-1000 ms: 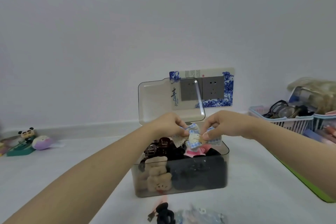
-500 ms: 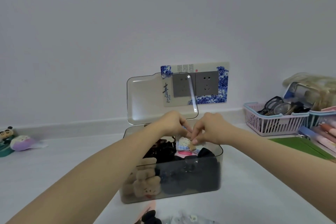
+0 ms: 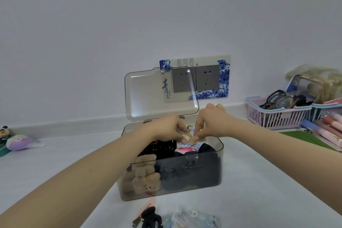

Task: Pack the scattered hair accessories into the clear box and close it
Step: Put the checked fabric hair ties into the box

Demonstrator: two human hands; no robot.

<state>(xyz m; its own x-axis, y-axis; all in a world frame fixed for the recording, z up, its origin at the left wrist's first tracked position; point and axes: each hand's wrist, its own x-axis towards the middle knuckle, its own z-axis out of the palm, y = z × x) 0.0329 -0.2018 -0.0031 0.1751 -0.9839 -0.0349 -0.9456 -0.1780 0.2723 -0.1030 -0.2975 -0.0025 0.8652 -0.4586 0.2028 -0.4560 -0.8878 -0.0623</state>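
While loose pieces are still waiting at the near edge, a bow clip is being set into the clear box.

Nearest the camera, a black hair tie (image 3: 150,217), a pink clip (image 3: 146,207) and a bag of pale blue accessories (image 3: 192,218) are lying unpacked on the white surface (image 3: 259,181). Beyond them, the clear box (image 3: 212,176) is being filled, plush bear clips (image 3: 146,176) pressed against its front wall. Over its contents, the bow clip (image 3: 190,139) is being pinched by curled fingertips of the left hand (image 3: 166,127) and right hand (image 3: 211,122) together. It is best pressed flat into the middle gap, below the rim, so the upright lid (image 3: 148,96) behind can later be shut cleanly.
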